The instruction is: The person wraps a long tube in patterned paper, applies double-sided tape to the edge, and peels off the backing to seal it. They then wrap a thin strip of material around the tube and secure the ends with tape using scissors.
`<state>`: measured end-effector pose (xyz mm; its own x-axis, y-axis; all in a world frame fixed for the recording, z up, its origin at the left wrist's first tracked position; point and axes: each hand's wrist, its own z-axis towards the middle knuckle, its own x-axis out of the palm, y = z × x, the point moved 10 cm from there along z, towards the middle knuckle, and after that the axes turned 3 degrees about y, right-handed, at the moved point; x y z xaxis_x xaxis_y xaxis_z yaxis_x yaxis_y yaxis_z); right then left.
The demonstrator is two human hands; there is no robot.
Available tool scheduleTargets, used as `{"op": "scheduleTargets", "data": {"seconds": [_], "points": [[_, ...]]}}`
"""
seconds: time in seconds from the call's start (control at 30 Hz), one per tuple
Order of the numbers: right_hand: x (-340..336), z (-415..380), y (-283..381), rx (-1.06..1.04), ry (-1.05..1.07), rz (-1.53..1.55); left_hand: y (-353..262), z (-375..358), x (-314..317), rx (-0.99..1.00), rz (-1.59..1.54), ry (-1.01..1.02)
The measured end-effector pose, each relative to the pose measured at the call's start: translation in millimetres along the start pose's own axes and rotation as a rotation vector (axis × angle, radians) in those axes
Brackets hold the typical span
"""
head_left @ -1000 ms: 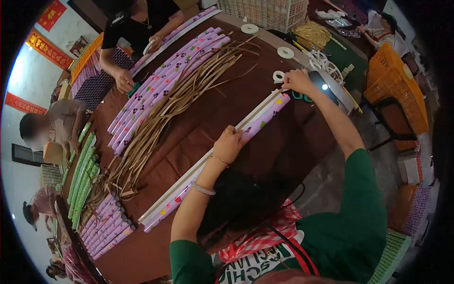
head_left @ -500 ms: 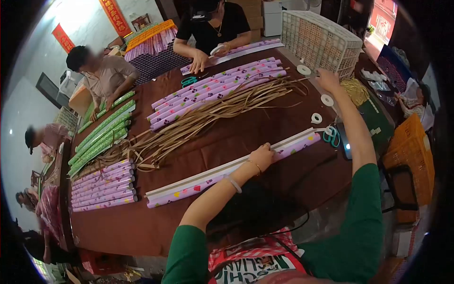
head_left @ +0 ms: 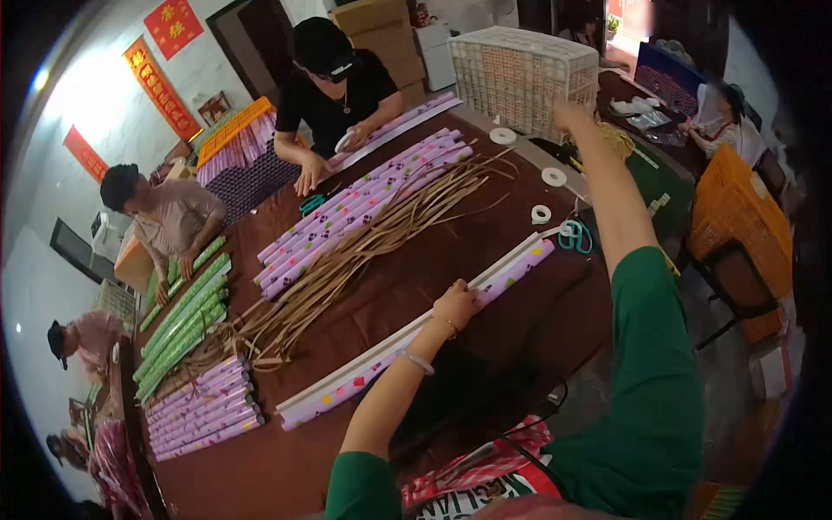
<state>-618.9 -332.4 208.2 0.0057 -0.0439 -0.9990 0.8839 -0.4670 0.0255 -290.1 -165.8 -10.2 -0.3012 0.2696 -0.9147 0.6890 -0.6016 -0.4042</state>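
Observation:
My left hand [head_left: 457, 303] is closed over a purple patterned paper roll [head_left: 511, 270], pressing it to the table. Along the roll's white edge runs a greyish tape strip [head_left: 394, 345], its end reaching toward a small white tape roll [head_left: 541, 214]. My right hand [head_left: 569, 115] is stretched far forward in front of the white plastic crate [head_left: 520, 74]; its fingers are smeared by motion. Teal scissors [head_left: 575, 236] lie beside the roll's far end. Two more tape rolls, one white [head_left: 553, 177] and another [head_left: 503, 136], rest near the table's right edge.
Brown strips [head_left: 373, 234] lie across the table beside purple rolls [head_left: 347, 208]. Stacked purple rolls [head_left: 204, 407] and green rolls [head_left: 186, 325] are at left. A person in black [head_left: 334, 104] works opposite; another person [head_left: 173, 212] handles green rolls. Orange crates [head_left: 741, 225] stand at right.
My right arm has reached farther forward, its hand now in front of the white crate. The camera view has shifted. My left hand stays on the purple roll.

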Motion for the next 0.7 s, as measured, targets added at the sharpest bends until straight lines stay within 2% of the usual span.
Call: {"op": "scheduleTargets", "data": {"seconds": [0.13, 0.27, 0.33, 0.4, 0.47, 0.53, 0.6, 0.7], "points": [[-23, 9, -15, 0.015, -0.047, 0.012, 6, 0, 1, 0.002, 0.031, -0.039], [-22, 22, -15, -0.003, 0.002, -0.090, 3, 1, 1, -0.019, 0.036, 0.028], [-22, 31, -16, -0.006, -0.001, -0.045, 8, -1, 10, -0.043, 0.031, 0.062], [-26, 24, -11, -0.010, -0.003, -0.009, 13, 1, 11, 0.011, 0.017, -0.044], [-30, 20, -8, -0.014, 0.005, -0.010, 10, -1, 6, 0.008, 0.000, -0.068], [-19, 41, -15, -0.006, 0.035, -0.141, 18, 1, 13, -0.009, -0.023, -0.086], [-12, 55, -20, 0.002, 0.040, -0.186, 15, 9, 25, 0.144, 0.077, -0.063], [-11, 62, -24, -0.005, -0.024, -0.168, 11, 0, 10, 0.018, 0.005, -0.040]]}}
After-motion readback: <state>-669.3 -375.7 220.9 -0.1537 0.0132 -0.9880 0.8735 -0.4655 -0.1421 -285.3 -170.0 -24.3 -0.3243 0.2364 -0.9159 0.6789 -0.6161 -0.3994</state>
